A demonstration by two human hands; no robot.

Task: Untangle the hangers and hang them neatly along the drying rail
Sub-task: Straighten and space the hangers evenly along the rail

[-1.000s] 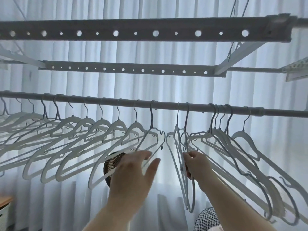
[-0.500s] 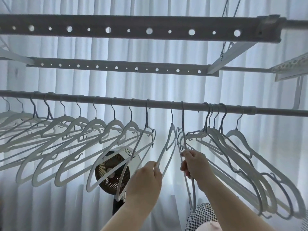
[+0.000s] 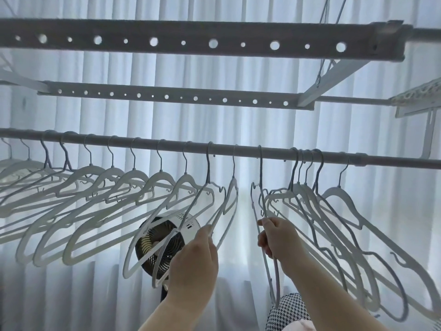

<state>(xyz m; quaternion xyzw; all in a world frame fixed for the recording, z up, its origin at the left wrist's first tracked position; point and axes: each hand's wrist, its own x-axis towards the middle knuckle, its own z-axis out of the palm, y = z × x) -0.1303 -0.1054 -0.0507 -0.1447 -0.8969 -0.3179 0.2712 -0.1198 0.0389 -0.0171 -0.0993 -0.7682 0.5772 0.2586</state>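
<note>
Pale plastic hanger [image 3: 232, 194] hooked midway along the grey round drying rail [image 3: 167, 145], left hand [image 3: 195, 263] pinching its lower arm, second edge-on hanger [image 3: 276, 287] just beside it gripped by the right hand [image 3: 279, 237], spaced row of hangers [image 3: 114, 187] to the left, bunched hangers [image 3: 334, 211] to the right, round fan [image 3: 162, 244] and white curtain [image 3: 238, 120] behind
</note>
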